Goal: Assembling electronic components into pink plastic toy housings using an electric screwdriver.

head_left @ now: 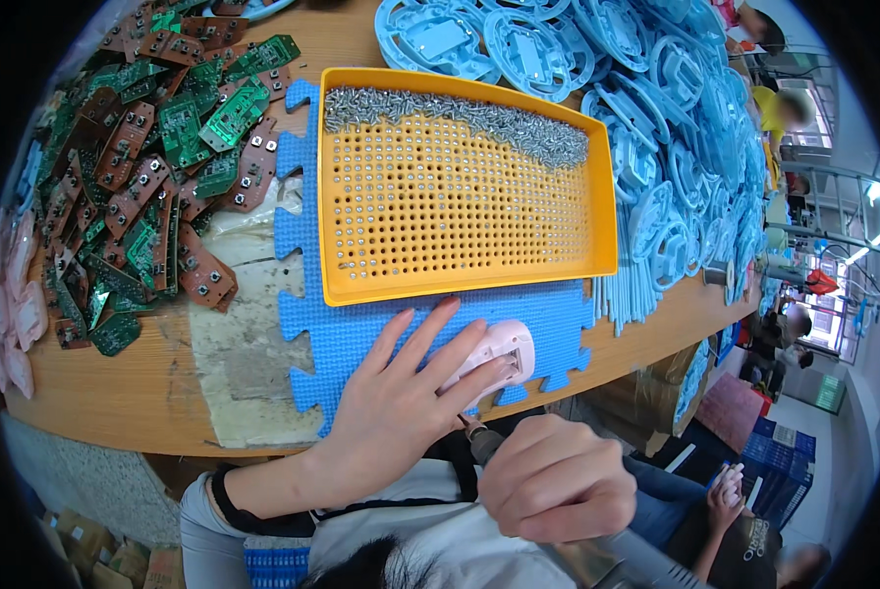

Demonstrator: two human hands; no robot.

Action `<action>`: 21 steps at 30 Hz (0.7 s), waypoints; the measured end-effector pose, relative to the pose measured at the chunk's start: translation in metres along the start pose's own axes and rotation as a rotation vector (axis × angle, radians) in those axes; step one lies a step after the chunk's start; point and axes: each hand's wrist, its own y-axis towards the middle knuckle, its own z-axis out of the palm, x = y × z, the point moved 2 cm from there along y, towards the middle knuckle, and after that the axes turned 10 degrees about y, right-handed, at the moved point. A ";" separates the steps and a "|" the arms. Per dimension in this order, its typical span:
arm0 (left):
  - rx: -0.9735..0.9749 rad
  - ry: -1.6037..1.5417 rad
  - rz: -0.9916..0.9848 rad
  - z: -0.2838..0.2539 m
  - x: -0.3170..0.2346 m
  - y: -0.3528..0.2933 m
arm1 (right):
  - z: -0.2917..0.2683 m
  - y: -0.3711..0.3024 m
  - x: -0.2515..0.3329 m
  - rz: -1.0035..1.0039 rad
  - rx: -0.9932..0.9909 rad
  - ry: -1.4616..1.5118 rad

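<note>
A small pale pink plastic shell (515, 341) with a recessed slot lies at the front of the blue foam mat (334, 344). My left hand (386, 407) holds it against the mat, thumb and index finger across it, the other fingers stretched out towards the tray. In my right hand (558, 478) is an electric screwdriver (482, 443), the fist wrapped round its body. Its thin bit points up and left, close under the left thumb near the shell's lower edge; whether bit and shell touch, I cannot tell.
Behind the shell stands a yellow tray (467, 283) of holes, with loose screws (460, 116) heaped along its far side. Circuit boards (165, 167) pile up at left, near pink shells (18, 304). Light blue plastic housings (656, 118) heap at right. Another person's hands (726, 491) show at lower right.
</note>
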 end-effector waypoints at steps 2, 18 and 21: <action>-0.022 0.024 -0.007 0.003 0.001 -0.003 | 0.003 -0.001 -0.003 0.087 0.112 -0.092; -0.119 -0.015 0.069 0.004 -0.001 -0.006 | -0.025 0.015 0.031 -0.116 -0.048 -0.085; -0.126 -0.031 0.096 0.000 0.000 -0.007 | -0.052 0.007 0.041 -0.201 -0.250 -0.182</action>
